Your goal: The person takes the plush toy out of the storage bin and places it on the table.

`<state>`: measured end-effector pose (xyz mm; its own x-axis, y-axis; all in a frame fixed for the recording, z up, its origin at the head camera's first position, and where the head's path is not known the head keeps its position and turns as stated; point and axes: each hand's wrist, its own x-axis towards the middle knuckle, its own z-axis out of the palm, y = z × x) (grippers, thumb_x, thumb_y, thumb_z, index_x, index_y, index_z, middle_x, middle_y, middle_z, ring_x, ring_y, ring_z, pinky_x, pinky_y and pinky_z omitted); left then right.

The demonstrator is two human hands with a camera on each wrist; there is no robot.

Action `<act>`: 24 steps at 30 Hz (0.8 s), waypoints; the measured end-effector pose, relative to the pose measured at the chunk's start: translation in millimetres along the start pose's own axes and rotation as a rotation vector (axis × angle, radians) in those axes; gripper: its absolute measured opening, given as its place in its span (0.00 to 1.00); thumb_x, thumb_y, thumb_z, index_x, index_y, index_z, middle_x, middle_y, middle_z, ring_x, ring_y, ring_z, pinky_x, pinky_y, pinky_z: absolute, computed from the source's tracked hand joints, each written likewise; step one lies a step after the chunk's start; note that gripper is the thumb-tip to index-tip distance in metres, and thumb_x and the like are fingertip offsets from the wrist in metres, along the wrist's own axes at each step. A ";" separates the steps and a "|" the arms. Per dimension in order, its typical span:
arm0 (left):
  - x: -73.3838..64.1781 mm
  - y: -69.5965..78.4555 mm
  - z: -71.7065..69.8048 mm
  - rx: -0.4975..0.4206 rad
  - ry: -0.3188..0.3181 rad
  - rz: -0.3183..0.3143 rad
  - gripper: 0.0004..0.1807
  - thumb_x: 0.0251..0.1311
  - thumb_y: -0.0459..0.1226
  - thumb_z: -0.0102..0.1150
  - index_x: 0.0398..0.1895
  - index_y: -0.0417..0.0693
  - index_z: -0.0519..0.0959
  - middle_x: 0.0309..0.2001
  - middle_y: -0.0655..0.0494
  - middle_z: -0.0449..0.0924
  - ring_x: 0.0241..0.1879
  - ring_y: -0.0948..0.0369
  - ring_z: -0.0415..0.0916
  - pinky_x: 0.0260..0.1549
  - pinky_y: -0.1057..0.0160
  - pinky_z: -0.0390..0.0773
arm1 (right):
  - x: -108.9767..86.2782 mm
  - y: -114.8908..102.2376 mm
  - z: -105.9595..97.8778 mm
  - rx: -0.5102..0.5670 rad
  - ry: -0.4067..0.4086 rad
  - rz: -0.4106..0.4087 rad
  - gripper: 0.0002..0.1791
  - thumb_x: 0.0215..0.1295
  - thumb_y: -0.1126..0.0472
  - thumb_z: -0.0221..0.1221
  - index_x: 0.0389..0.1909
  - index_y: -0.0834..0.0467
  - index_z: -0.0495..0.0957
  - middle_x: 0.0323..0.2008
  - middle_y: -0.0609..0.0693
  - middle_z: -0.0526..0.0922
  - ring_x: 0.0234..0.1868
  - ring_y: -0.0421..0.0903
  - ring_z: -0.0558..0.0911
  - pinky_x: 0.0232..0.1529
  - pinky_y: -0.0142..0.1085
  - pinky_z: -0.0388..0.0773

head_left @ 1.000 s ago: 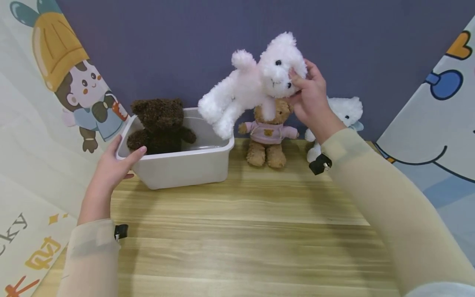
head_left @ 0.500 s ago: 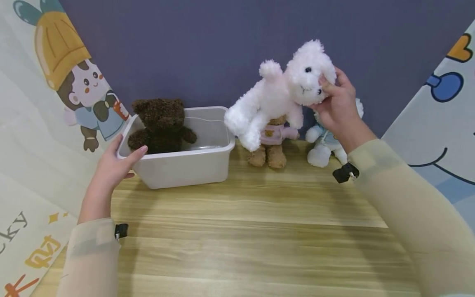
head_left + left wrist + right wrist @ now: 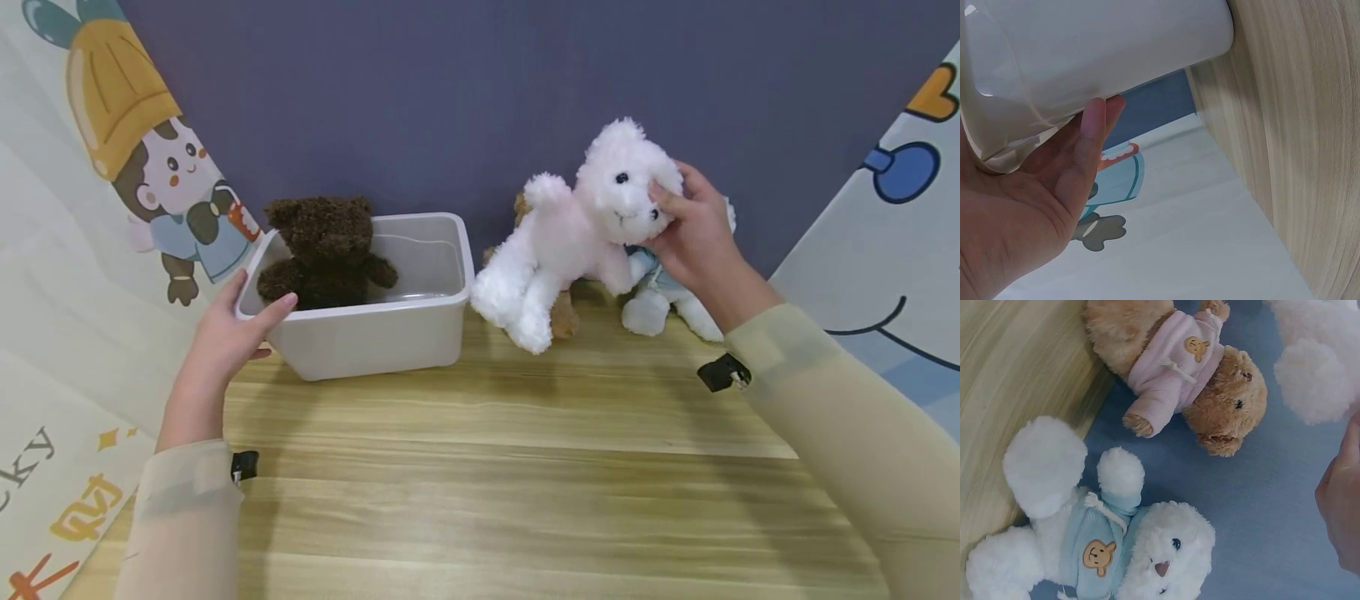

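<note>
A fluffy white plush toy (image 3: 570,237) with a pinkish body tilts in front of the blue-grey wall. My right hand (image 3: 693,233) grips it by the side of its head, thumb across the face beside one eye. At left, my left hand (image 3: 225,333) holds the left end of a light grey plastic bin (image 3: 375,342), thumb over the front rim. The left wrist view shows fingers (image 3: 1088,137) against the bin's wall. Inside the bin sits a dark brown teddy bear (image 3: 322,237), its head above the rim.
A light brown teddy bear (image 3: 1172,369) in a pink hoodie sits by the wall, mostly hidden behind the white plush in the head view. Right of it sits a white teddy bear (image 3: 1166,550) in a blue hoodie. Printed cloths flank the wooden table (image 3: 480,483).
The right hand has carried the white plush rightward, then down, away from above the bin's right end to in front of the light brown bear. The left hand and bin stay put.
</note>
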<state>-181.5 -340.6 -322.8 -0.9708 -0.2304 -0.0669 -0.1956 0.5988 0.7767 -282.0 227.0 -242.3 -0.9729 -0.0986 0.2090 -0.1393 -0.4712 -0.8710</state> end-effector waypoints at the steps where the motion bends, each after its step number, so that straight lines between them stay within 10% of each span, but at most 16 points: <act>1: 0.1 0.2 0.0 -0.001 0.001 0.001 0.62 0.67 0.70 0.56 0.88 0.64 0.27 0.86 0.29 0.36 0.75 0.28 0.62 0.48 0.43 0.91 | -1.8 0.7 -1.4 -0.021 -0.008 -0.002 0.21 0.76 0.65 0.62 0.66 0.52 0.75 0.67 0.51 0.71 0.58 0.47 0.80 0.34 0.37 0.86; 16: 3.3 1.1 -0.3 0.000 -0.004 0.008 0.63 0.67 0.70 0.57 0.88 0.63 0.27 0.85 0.28 0.37 0.75 0.28 0.62 0.45 0.45 0.92 | -25.8 24.9 0.5 -0.304 -0.137 0.119 0.20 0.69 0.70 0.68 0.58 0.50 0.83 0.58 0.47 0.78 0.49 0.41 0.85 0.37 0.32 0.89; 24: 5.9 -4.1 -2.6 -0.010 -0.011 0.005 0.62 0.68 0.69 0.57 0.88 0.63 0.27 0.86 0.29 0.36 0.75 0.28 0.62 0.44 0.47 0.93 | -31.6 37.8 12.5 -0.680 -0.199 0.141 0.25 0.73 0.62 0.67 0.69 0.49 0.77 0.57 0.43 0.81 0.50 0.40 0.85 0.39 0.36 0.88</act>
<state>-186.0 -346.4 -324.8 -0.9732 -0.2191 -0.0697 -0.1894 0.5922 0.7832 -254.2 201.4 -276.3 -0.9471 -0.3067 0.0950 -0.1621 0.2016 -0.9660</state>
